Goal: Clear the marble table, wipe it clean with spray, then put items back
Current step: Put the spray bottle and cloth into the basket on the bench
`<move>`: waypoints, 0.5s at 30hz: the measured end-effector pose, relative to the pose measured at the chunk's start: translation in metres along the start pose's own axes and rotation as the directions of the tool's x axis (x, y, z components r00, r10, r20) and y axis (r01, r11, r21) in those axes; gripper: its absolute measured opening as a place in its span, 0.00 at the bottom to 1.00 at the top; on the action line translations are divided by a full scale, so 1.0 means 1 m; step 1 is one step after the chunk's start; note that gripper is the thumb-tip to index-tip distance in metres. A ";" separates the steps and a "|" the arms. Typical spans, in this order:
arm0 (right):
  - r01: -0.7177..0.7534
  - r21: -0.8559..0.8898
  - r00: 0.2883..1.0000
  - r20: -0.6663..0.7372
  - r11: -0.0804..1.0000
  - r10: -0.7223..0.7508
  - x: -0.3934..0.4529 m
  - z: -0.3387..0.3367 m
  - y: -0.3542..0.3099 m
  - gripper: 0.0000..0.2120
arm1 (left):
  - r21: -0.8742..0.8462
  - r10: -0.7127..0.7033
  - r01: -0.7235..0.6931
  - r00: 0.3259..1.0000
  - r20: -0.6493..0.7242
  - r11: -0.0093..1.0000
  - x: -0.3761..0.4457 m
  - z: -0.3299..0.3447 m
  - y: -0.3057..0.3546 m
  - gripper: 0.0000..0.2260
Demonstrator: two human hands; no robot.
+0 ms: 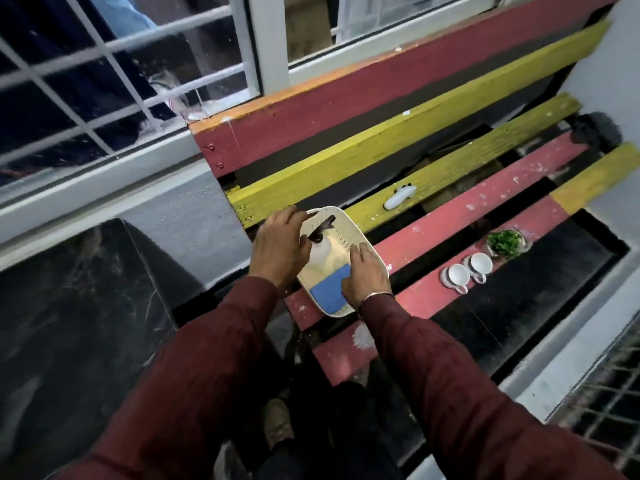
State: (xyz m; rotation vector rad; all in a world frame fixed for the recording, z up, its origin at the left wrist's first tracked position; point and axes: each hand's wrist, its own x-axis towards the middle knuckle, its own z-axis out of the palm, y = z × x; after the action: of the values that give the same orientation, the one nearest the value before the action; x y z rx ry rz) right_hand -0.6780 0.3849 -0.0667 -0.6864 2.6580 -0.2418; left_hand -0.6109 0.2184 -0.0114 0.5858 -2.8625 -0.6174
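Observation:
A cream perforated basket rests on the red and yellow slatted bench. Inside it lie a white spray bottle with a black trigger head and a blue cloth. My left hand is closed around the bottle's neck at the basket's left side. My right hand presses flat on the blue cloth, fingers together, at the basket's right rim. The black marble table with white veins lies to the left, bare in the part I see.
Two white cups on saucers and a small green plant stand on a red slat to the right. A small white figurine lies on a yellow slat. A barred window runs behind; my shoe shows below.

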 end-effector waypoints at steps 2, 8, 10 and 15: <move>-0.020 0.009 0.999 -0.027 1.000 0.020 -0.018 -0.016 -0.003 0.37 | 0.012 0.050 -0.049 0.998 -0.032 0.999 -0.013 -0.013 0.003 0.19; -0.048 -0.027 0.982 -0.182 0.998 0.042 -0.063 -0.052 0.003 0.40 | 0.051 0.045 -0.047 0.998 0.047 0.998 -0.036 -0.042 0.020 0.29; -0.081 -0.029 0.973 -0.218 0.996 0.072 -0.074 -0.063 0.016 0.42 | 0.056 0.088 -0.092 0.994 0.062 0.994 -0.039 -0.048 0.035 0.31; -0.172 -0.016 0.943 -0.290 0.985 0.160 -0.085 -0.081 0.073 0.43 | 0.076 0.174 -0.180 0.981 0.084 0.981 -0.032 -0.038 0.081 0.32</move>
State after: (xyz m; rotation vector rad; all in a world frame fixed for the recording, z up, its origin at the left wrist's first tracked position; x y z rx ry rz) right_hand -0.6736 0.4960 0.0156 -0.4633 2.9883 -0.2571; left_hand -0.6003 0.2852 0.0550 0.3185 -2.9816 -0.5047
